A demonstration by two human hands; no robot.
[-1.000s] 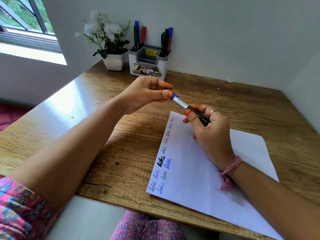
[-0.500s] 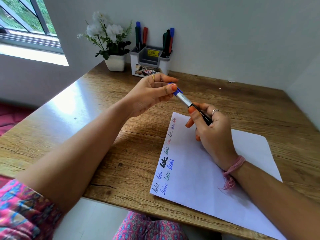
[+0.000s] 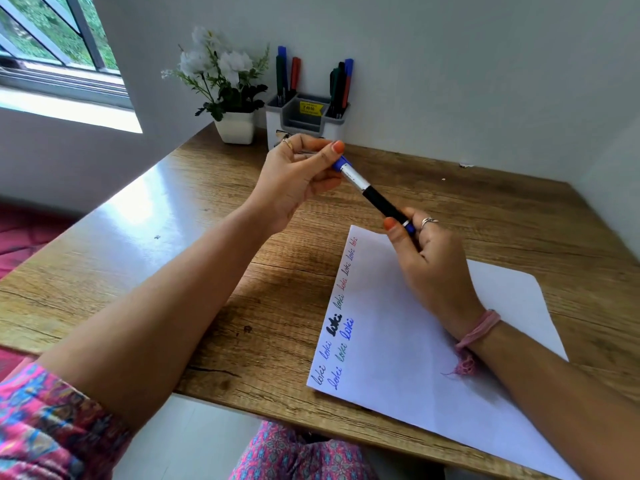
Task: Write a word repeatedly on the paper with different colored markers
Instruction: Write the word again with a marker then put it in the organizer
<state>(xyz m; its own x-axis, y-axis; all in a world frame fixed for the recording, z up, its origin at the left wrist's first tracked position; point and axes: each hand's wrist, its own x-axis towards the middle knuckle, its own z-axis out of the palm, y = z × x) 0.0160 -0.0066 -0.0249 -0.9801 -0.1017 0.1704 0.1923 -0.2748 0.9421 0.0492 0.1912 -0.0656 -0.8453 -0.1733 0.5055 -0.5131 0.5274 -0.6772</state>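
Blue marker [image 3: 375, 197] — held at both ends above the paper's [image 3: 398, 341] far left corner: left hand [image 3: 294, 178] pinches the cap, right hand [image 3: 433, 258] grips the rear end.

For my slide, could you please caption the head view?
Both hands hold a blue marker above the paper.

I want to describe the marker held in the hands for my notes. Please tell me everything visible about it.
The marker has a black barrel, a silver band and blue at both ends. It slants above the wooden desk, clear of the paper. The left hand pinches its far blue end; the right hand grips its near end. Its tip is hidden.
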